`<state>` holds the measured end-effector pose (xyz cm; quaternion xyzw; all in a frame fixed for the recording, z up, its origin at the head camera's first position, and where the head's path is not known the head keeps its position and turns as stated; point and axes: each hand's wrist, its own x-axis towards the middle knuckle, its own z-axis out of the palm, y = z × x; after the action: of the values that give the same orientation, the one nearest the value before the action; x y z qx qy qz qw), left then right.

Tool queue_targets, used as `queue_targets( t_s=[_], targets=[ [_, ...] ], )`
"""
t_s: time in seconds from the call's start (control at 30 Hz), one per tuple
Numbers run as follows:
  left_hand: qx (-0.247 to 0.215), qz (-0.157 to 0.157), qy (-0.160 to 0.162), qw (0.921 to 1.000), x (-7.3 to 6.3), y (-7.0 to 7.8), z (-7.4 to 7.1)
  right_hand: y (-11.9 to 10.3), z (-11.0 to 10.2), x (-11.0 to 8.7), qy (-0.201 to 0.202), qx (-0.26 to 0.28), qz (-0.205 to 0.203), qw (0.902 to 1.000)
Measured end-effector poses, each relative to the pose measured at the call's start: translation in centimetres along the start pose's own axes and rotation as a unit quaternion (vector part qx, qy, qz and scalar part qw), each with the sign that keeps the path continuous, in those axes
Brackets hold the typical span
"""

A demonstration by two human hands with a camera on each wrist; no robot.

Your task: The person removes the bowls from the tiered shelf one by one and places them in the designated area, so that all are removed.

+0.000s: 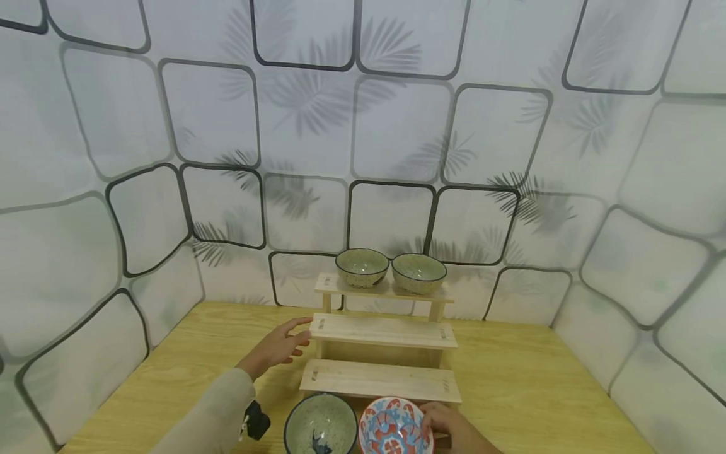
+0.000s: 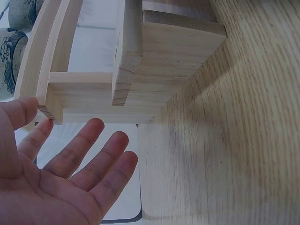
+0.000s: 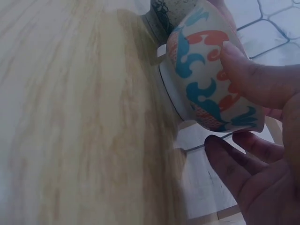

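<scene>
My right hand grips the rim of a bowl with red and blue patterns, the thumb against its painted outer wall in the right wrist view. Directly left of it stands a speckled green bowl with a dark rim. A light wooden three-step rack stands beyond them. At the left end of its middle step, my left hand touches the board's corner with thumb and index finger. Its other fingers are spread, nearly straight, and hold nothing.
On the rack's top step sit two more speckled green bowls, one at the left and one at the right. The rack stands on a wood-grain table. Patterned white cloth walls enclose the back and sides.
</scene>
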<state>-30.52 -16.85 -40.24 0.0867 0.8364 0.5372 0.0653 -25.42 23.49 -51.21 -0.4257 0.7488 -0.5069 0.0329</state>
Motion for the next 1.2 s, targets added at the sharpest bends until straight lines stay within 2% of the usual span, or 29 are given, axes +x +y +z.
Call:
queue_targets(
  t_s=[0.03,0.07,0.1,0.17,0.3,0.37,0.47,0.53,0.6,0.73,0.97,1.2],
  targets=[
    [0.000,0.000,0.000,1.0000,0.0,0.0,0.0,-0.5,-0.2,0.0,-0.011,0.004,-0.001,0.9999],
    [0.000,0.000,0.000,1.0000,0.0,0.0,0.0,-1.0,-0.2,-0.1,-0.019,0.003,-0.021,0.9996],
    [0.000,0.000,0.000,1.0000,0.0,0.0,0.0,-2.4,-0.2,-0.1,-0.023,0.003,-0.020,0.9995],
    [0.000,-0.001,-0.001,1.0000,0.1,-0.1,0.0,-3.8,-0.2,-0.1,-0.042,0.050,-0.002,0.9979],
    [-0.001,-0.002,0.001,1.0000,0.1,-0.1,0.1,-6.1,-0.7,0.1,-0.060,0.080,0.042,0.9941],
    [0.000,-0.003,0.003,1.0000,0.1,-0.1,0.1,-7.2,-1.1,0.1,-0.059,0.113,0.093,0.9875],
    [0.001,-0.003,0.006,1.0000,0.1,-0.1,0.3,-7.9,-1.8,0.3,-0.044,0.118,0.111,0.9859],
    [0.000,-0.002,0.008,1.0000,0.1,-0.1,0.3,-8.5,-2.2,0.5,-0.027,0.102,0.088,0.9905],
    [-0.001,-0.001,0.009,1.0000,0.0,-0.1,0.4,-8.4,-2.6,0.8,-0.005,0.068,0.043,0.9967],
    [-0.004,0.000,0.010,0.9999,-0.2,0.1,0.4,-8.4,-3.6,1.7,0.039,0.017,-0.011,0.9990],
    [-0.010,0.002,0.006,0.9999,-0.2,0.0,0.3,-9.6,-5.6,3.5,0.087,0.019,-0.039,0.9952],
    [-0.011,0.004,0.004,0.9999,-0.3,0.2,0.3,-9.6,-7.7,5.2,0.125,0.001,-0.029,0.9918]
  ],
)
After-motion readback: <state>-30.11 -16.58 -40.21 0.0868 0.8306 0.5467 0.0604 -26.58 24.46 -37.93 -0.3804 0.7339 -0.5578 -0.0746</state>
